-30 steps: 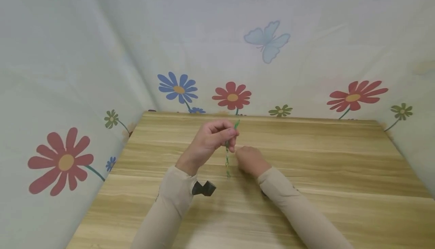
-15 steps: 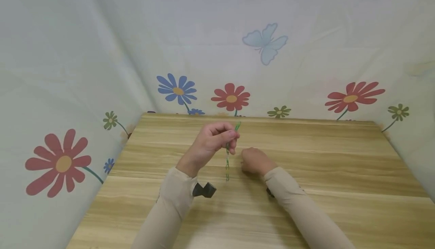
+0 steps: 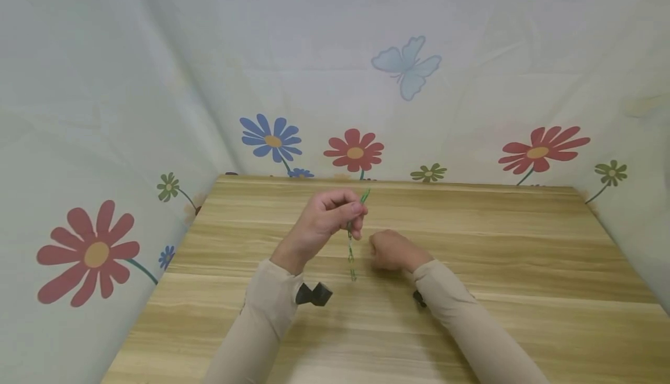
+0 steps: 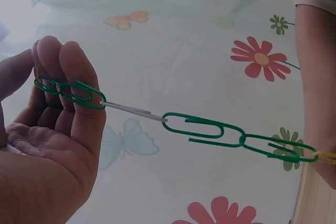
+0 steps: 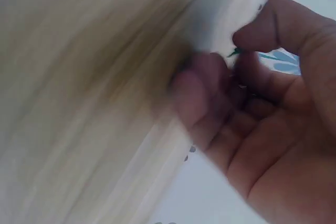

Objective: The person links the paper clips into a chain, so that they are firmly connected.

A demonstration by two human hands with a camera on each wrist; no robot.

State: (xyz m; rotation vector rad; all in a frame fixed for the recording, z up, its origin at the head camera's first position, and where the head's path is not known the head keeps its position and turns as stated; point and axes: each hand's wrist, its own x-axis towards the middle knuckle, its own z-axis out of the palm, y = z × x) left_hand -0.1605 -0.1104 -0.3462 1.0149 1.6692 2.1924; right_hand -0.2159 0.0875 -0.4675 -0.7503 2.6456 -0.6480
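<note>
My left hand pinches a chain of paper clips between thumb and fingers. One green end sticks up above the fingertips, and the rest hangs below. In the left wrist view the linked clips are green, white and yellow, running from the fingers of my left hand towards the right forearm. My right hand is low over the table, just right of the chain, fingers curled. In the right wrist view a small green tip of what looks like a paper clip shows between its thumb and forefinger; the rest is hidden.
A wood-grain table lies under both hands. White cloth walls printed with flowers and a butterfly stand along its back and sides. A black wrist mount juts from the left sleeve.
My right hand has moved right and slightly towards me, away from the left hand, then nearly stopped. My left hand stays in place with the chain; its lower end swings a little.
</note>
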